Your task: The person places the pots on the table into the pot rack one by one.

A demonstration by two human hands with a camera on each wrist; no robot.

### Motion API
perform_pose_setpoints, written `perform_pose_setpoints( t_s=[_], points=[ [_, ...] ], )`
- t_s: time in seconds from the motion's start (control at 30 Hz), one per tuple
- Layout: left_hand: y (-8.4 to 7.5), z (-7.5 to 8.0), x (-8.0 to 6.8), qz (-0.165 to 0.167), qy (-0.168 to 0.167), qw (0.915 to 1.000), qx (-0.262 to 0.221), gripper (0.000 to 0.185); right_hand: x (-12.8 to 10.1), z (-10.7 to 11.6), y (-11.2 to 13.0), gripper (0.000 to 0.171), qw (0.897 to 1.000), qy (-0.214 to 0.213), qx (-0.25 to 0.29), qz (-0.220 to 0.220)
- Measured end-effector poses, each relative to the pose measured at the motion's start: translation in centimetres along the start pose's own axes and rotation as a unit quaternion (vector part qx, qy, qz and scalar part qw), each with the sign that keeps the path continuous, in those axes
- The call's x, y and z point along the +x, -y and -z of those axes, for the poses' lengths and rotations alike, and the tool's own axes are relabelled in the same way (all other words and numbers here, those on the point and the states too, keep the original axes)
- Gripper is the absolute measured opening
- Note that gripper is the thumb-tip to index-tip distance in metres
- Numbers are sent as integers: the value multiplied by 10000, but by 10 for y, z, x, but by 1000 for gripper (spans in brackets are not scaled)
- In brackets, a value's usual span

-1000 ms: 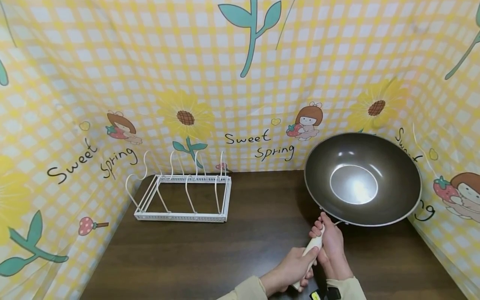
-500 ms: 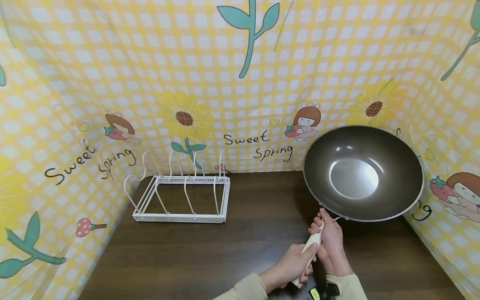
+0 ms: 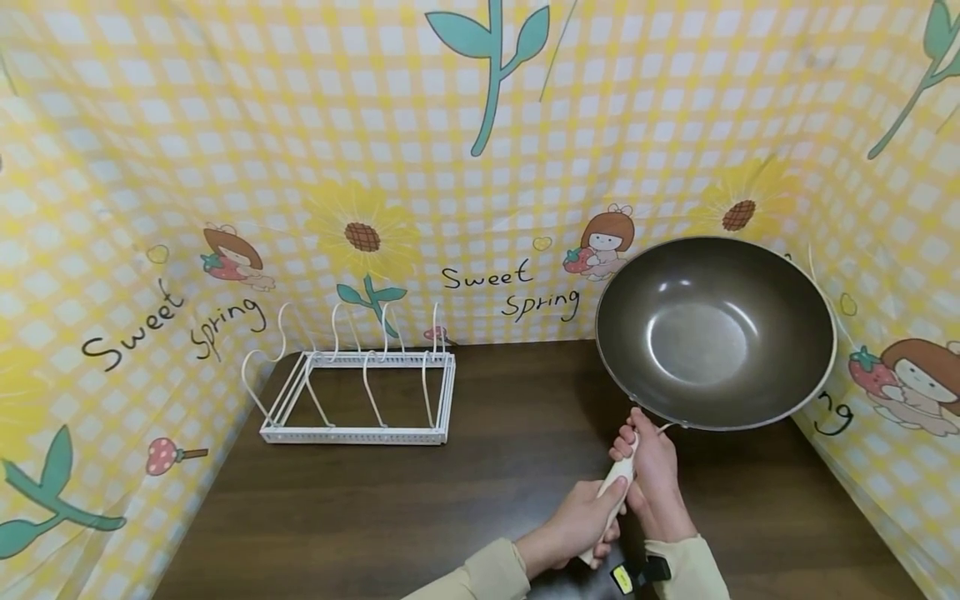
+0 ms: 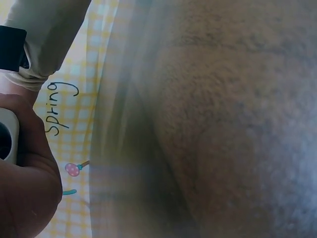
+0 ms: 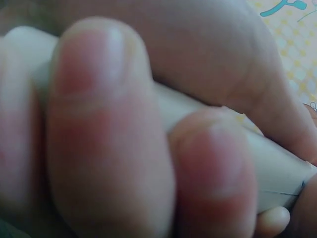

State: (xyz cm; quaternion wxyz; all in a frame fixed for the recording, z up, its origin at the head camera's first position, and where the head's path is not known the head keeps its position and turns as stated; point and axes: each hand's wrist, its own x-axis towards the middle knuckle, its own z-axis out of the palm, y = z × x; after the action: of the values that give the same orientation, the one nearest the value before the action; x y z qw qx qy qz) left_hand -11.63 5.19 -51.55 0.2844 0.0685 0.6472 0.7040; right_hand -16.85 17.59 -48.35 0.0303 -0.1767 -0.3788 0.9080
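Note:
A dark brown wok (image 3: pixel 780 333) with a pale rim is held at the right, its inside facing me and its far side tilted up. It appears to hang above the table. My right hand (image 3: pixel 656 475) grips the cream handle (image 3: pixel 618 473) close to the bowl. Lower down, my left hand (image 3: pixel 577 523) wraps round the same handle. The right wrist view has curled fingers (image 5: pixel 109 139) across the handle (image 5: pixel 272 171) at close range. In the left wrist view the handle's end (image 4: pixel 14 129) pokes out of a hand; a blurred brown surface fills the rest.
To the left on the dark wooden table (image 3: pixel 375 500) stands a white rack (image 3: pixel 356 435) with several upright curved wire dividers. A yellow checked cloth (image 3: pixel 480 200) encloses the back and both sides, close behind the wok.
The wok has risen steadily, its bowl tipping further towards me. Both hands have kept their grip on the handle and moved slightly up. The rack has stayed put while the view shifted a little.

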Motion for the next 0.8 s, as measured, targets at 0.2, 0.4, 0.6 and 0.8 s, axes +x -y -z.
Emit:
perform_pose_setpoints(
  t_s=[0.2,0.4,0.6,0.8],
  points=[
    [2,2,2,-85,11,10000,-47,46,0,-2,0,28,10000,21,-53,55],
    [1,3,4,-127,26,9999,-53,48,0,-5,1,27,9998,80,-152,102],
    [0,6,5,-120,-12,9999,-46,50,1,-9,0,27,9995,98,-260,128],
    [1,10,6,-113,70,9999,-73,53,1,-12,-1,26,9991,111,-347,227]
  ],
)
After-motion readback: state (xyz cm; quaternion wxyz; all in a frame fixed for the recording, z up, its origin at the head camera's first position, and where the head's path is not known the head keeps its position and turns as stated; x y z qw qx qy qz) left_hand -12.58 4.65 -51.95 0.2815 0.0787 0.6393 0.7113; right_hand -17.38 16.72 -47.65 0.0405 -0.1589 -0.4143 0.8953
